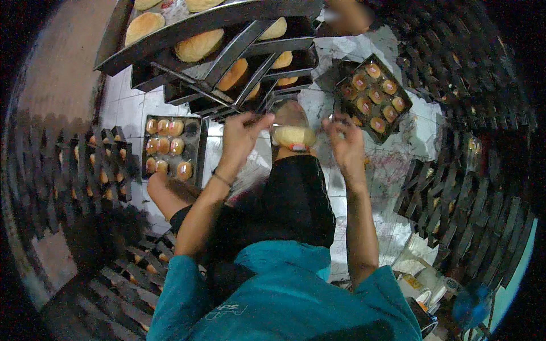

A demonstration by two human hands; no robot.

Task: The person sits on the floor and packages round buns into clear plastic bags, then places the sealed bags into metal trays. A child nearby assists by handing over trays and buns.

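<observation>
A bread bun in a clear plastic bag (294,137) hangs between my two hands, above my knee. My left hand (247,132) pinches the bag at its left side, fingertips near the bag's upper edge. At the bag's right side is my right hand (344,138), blurred, fingers bent; whether it grips the film I cannot tell. Just beyond my hands stands a stack of dark metal trays (204,44), set crosswise, with unwrapped golden buns (199,44) in them.
On the tiled floor (377,168), a metal tray (199,140) of wrapped buns lies at left and another tray (337,96) of them at right. Tall stacks of trays (486,179) line both sides. A person's blurred limb (347,17) shows at the top. White containers (420,277) stand lower right.
</observation>
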